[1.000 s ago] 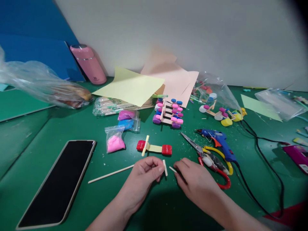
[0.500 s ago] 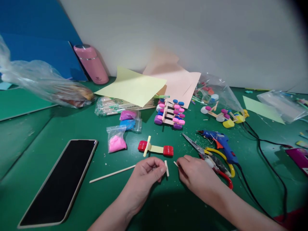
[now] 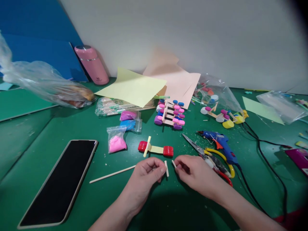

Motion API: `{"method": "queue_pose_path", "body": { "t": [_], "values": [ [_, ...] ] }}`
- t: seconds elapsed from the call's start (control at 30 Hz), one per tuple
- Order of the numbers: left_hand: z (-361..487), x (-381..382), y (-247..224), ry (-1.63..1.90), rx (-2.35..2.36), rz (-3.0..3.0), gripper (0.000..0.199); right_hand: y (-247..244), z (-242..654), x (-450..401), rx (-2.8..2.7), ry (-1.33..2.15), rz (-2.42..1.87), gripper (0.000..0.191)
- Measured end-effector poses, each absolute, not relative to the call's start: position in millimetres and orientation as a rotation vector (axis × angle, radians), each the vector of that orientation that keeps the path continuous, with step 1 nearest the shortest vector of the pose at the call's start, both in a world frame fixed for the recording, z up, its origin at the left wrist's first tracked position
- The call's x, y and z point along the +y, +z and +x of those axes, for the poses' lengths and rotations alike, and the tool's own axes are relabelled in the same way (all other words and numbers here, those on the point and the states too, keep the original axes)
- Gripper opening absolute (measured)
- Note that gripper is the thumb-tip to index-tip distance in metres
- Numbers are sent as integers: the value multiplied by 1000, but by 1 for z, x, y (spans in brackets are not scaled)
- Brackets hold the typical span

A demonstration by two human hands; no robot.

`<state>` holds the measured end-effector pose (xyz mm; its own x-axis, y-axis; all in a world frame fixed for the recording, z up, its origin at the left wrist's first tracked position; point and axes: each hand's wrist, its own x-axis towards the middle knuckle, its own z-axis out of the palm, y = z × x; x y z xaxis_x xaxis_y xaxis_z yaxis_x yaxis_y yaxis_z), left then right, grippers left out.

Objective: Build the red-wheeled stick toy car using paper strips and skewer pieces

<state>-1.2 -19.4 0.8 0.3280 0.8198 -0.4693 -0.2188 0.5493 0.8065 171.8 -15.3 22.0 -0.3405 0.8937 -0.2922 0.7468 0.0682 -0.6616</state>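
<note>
My left hand [image 3: 147,175] is closed in a pinch, with a short pale wooden stick [image 3: 166,168] standing out across its fingertips. Part of that grip is hidden by the thumb. My right hand [image 3: 192,170] pinches another short wooden stick [image 3: 173,164], its end pointing towards the first one, a small gap apart. A longer thin stick [image 3: 112,174] lies on the table and disappears behind my left hand. Just beyond both hands sits a small craft piece, a pale yellow strip [image 3: 156,149] with red wheel-like ends [image 3: 168,151] and an upright yellow crosspiece [image 3: 147,146].
Pliers [image 3: 218,163] and a blue glue gun [image 3: 220,141] with its cord lie close by my right hand. A phone [image 3: 59,183] is at left. Bagged pink clay [image 3: 116,142], assembled wheeled pieces [image 3: 169,115], paper sheets [image 3: 134,85] and a pink flask [image 3: 92,64] stand further back.
My right hand has shifted slightly left, bringing its short stick nearer to the one at my left fingertips. My left hand stays in place.
</note>
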Motion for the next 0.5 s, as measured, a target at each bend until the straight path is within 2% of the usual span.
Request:
{"method": "queue_pose_path", "body": {
  "t": [0.1, 0.17, 0.3, 0.5],
  "values": [
    [-2, -19, 1, 759, 1005, 711, 16, 25, 170, -14, -1610, 1676, -1515, 8],
    [-1, -19, 1, 757, 996, 718, 16, 26, 168, -12, -1361, 1824, -1444, 9],
    [-1, -18, 0, 756, 1001, 727, 16, 28, 164, -12, -1209, 1902, -1428, 13],
    [-1, -19, 2, 753, 1039, 730, 17, 31, 161, -15, -1285, 1873, -1445, 10]
  ]
}}
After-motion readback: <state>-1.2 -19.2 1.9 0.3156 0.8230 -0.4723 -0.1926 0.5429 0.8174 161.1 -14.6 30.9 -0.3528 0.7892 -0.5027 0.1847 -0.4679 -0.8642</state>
